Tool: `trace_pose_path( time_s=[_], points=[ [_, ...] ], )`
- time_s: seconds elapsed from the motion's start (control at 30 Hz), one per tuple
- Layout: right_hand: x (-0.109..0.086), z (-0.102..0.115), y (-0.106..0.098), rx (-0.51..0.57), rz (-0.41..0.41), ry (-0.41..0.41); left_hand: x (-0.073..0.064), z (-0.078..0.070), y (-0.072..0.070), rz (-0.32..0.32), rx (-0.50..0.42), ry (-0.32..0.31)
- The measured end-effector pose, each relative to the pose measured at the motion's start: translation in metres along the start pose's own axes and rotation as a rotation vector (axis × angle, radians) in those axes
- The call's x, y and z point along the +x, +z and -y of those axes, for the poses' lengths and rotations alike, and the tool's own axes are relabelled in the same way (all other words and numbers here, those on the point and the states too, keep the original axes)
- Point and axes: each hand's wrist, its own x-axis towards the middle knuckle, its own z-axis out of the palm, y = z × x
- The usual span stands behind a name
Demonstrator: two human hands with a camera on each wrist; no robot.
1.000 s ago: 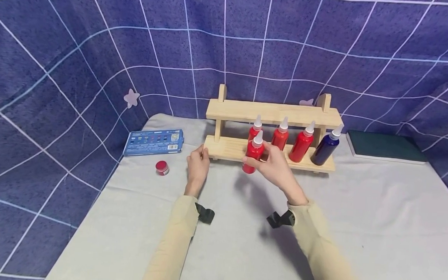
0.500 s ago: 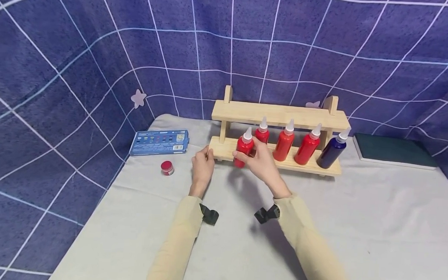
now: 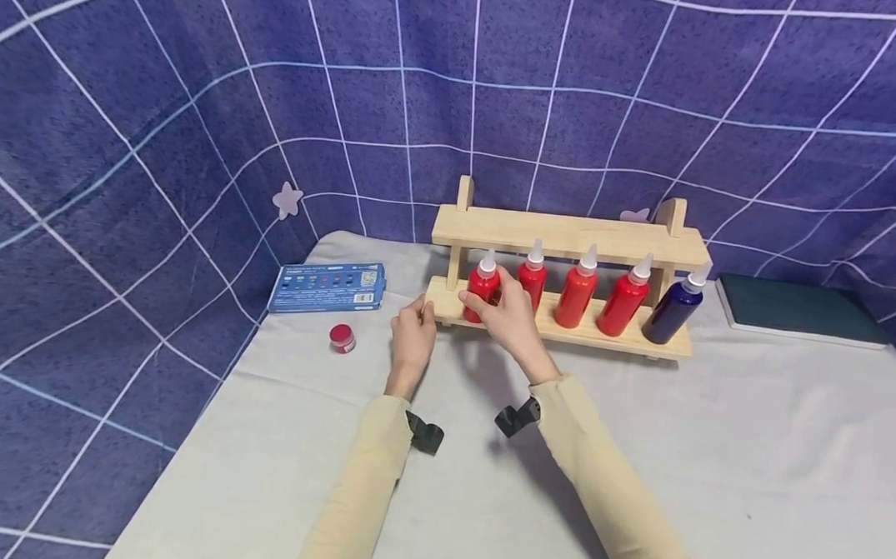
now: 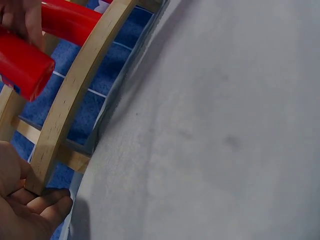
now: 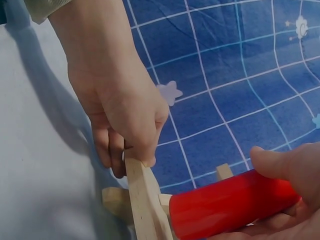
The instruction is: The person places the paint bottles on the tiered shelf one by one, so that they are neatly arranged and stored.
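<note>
A light wooden two-tier rack [image 3: 570, 233] stands near the back of the table. In the head view my left hand [image 3: 413, 342] grips the left end of its lower board; thumb above and fingers beneath show in the left wrist view [image 4: 30, 202]. My right hand [image 3: 512, 317] holds a red squeeze bottle [image 3: 479, 292] with a white nozzle, nearly upright at that board's left end. Whether its base touches the board I cannot tell. To its right on the board stand another red bottle [image 3: 534, 278], an orange-red one [image 3: 576, 298], a red one [image 3: 622, 307] and a dark blue one [image 3: 672, 313].
A blue printed box [image 3: 327, 288] lies left of the rack, with a small red-lidded jar [image 3: 342, 338] in front of it. A dark green book [image 3: 799, 310] lies to the right. A blue gridded curtain [image 3: 396, 102] hangs behind the table [image 3: 770, 460].
My right hand has carried the red bottle leftward, from in front of the neighbouring red bottle to the lower board's left end. My left hand keeps its grip there. The head view has shifted slightly.
</note>
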Motion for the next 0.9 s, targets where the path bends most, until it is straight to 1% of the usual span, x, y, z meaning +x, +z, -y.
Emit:
trace_pose_path(
  time_s=[0.27,0.5,0.7,0.9],
  points=[
    [0.010,-0.004,0.009,-0.022,-0.010,0.001,-0.001,0.000,0.000,0.000,-0.013,0.012],
    [0.018,-0.009,0.012,-0.051,-0.027,-0.013,-0.001,-0.002,0.001,0.001,-0.020,0.000],
    [0.022,-0.010,0.013,-0.044,-0.032,0.006,-0.001,-0.003,0.002,-0.019,-0.004,-0.006],
    [0.025,-0.010,0.015,-0.038,-0.019,0.025,-0.001,-0.003,0.001,-0.013,-0.012,-0.013]
  ],
)
